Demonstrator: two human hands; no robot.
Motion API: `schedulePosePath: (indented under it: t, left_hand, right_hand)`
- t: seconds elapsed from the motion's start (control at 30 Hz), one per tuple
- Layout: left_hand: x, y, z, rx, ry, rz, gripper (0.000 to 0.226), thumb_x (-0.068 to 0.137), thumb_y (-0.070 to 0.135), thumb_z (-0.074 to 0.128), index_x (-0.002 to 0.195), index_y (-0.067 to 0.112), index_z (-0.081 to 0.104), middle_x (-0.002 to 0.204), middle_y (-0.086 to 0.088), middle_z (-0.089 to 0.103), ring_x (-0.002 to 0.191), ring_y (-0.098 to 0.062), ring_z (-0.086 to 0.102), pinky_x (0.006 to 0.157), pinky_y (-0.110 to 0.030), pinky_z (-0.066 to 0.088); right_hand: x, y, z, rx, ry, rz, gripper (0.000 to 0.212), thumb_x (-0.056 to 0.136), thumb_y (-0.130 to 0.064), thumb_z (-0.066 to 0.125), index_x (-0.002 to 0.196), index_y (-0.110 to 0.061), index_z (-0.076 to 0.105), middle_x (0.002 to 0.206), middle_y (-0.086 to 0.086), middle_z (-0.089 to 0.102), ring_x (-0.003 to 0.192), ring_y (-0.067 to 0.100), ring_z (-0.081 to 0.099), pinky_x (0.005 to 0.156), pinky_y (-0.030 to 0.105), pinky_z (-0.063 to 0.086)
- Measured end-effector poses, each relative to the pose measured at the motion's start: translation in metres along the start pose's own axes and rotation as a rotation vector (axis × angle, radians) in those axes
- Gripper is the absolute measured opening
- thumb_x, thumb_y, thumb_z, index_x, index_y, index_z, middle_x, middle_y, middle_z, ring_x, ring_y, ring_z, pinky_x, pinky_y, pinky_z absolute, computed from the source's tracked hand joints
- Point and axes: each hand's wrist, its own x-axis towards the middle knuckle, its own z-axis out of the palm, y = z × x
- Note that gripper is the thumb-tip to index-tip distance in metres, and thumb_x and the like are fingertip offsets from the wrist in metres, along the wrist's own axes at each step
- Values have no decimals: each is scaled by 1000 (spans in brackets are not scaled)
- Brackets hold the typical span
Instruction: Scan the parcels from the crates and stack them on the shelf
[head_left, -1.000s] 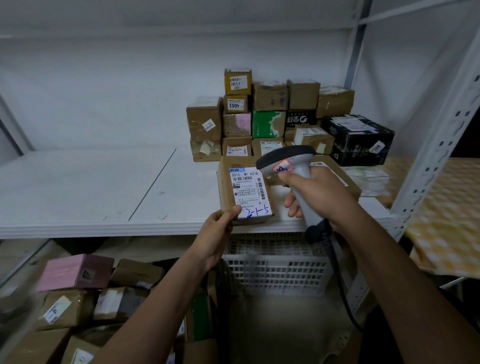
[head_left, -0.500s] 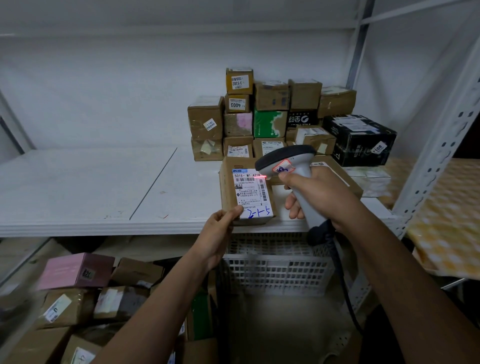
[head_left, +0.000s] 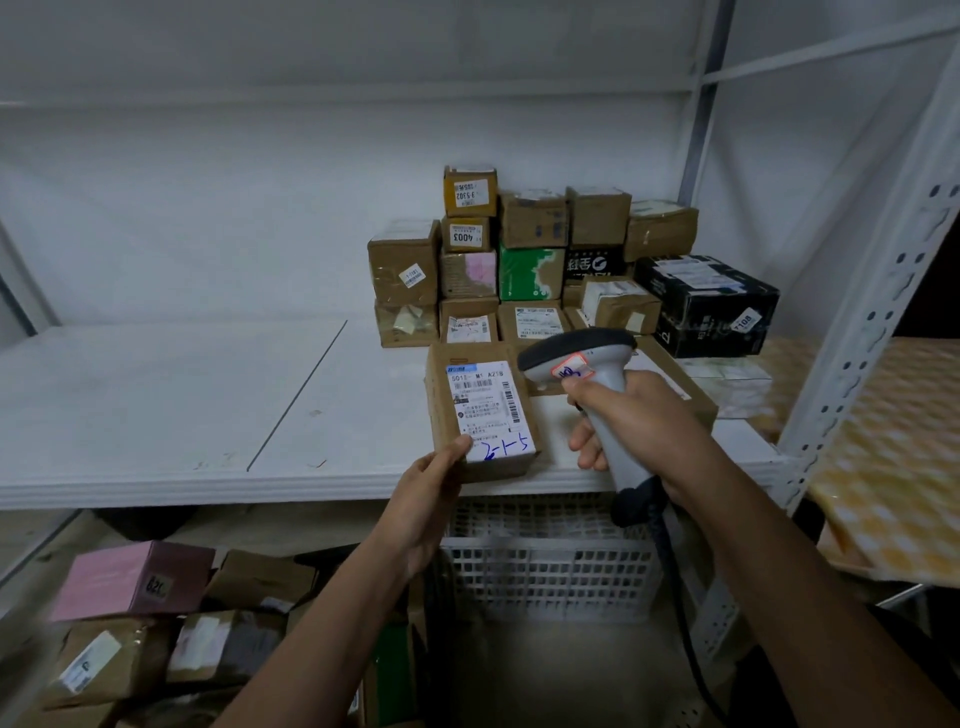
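Observation:
My left hand (head_left: 427, 491) grips the lower left corner of a small brown parcel (head_left: 480, 410) with a white label marked in blue ink, held over the front edge of the white shelf (head_left: 171, 415). My right hand (head_left: 636, 421) grips a grey handheld scanner (head_left: 579, 358), its head pointing at the parcel's label from the right. Several stacked parcels (head_left: 524, 260) stand at the back right of the shelf. Below at the left, a crate holds several parcels, among them a pink box (head_left: 130, 579).
A white slotted crate (head_left: 545, 561) stands under the shelf. A black box (head_left: 706, 304) sits at the stack's right end. A flat brown carton (head_left: 670, 384) lies behind the scanner. A white perforated upright (head_left: 878, 291) frames the right, beside a yellow checked surface (head_left: 893, 457).
A red scan light showed on the label half a second ago and is gone now. Both hands, the parcel and the scanner have hardly moved.

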Motion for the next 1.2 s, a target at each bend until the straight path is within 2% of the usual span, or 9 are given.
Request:
schedulePosePath:
  t: [0.13,0.27,0.4,0.47,0.57,0.67,0.83,1.03,1.2]
  left_hand:
    - [12,13,9,4,32,4,33,96,38,59,119,16,68,121,1,72,121,-13,61,110,-30,39]
    - [47,41,30,109,79,-11,36,93,44,63,112,14,69,115,-6,73,113,-19,64,102,-33,50]
    - [92,75,68,159,12,28,38,96,47,57,124,21,63,124,-6,68,114,-21,64,100,-36,52]
    - [119,91,85,195,1,47,37,97,53,54,119,25,65,125,-5,68,116,-23,64,104,-43,50]
    - [156,100,103,448,109,80,65,95,64,48,137,15,56,136,-2,60,124,-22,55,109,-44,44]
    - [170,93,112,725,129,250,68,94,51,61,144,11,41,134,5,51,124,-16,48,110,-43,43]
    - [190,85,116,966,202,369,57,94,38,65,142,15,45,142,-8,56,128,-28,53,106,-45,46]
    - [217,81,127,1074,272,356,53,94,38,64,138,13,48,136,-10,58,123,-31,56,101,-44,49]
    - [226,79,129,1117,283,306,53,94,38,64,137,11,47,137,-13,57,123,-33,56,102,-45,48]
  right_hand:
    - [9,14,-16,-7,85,61,34,96,-31,60,76,-4,65,58,13,68,49,26,60,56,33,51]
    - [17,21,-36,21,181,70,33,96,-29,61,78,-1,65,54,11,65,38,19,56,41,23,47]
    - [27,26,-50,29,208,46,31,96,-28,60,76,-5,64,58,13,66,45,25,57,45,26,48]
    - [33,27,-53,39,208,43,31,96,-27,60,75,-5,64,58,13,66,46,26,57,44,26,47]
    - [42,29,-55,54,200,41,32,96,-28,60,75,-4,64,58,14,66,45,25,57,42,25,46]
    - [50,34,-60,51,186,48,33,95,-30,61,76,-2,65,59,13,67,44,23,58,45,26,47]
    - [59,41,-63,57,174,45,36,95,-30,61,75,0,66,60,14,68,45,24,59,47,26,48]
    - [65,50,-66,49,168,59,40,95,-31,61,79,4,66,63,14,69,50,28,61,51,28,49]
    - [65,52,-71,49,166,50,34,96,-30,60,82,0,65,59,10,68,46,23,60,45,24,48]
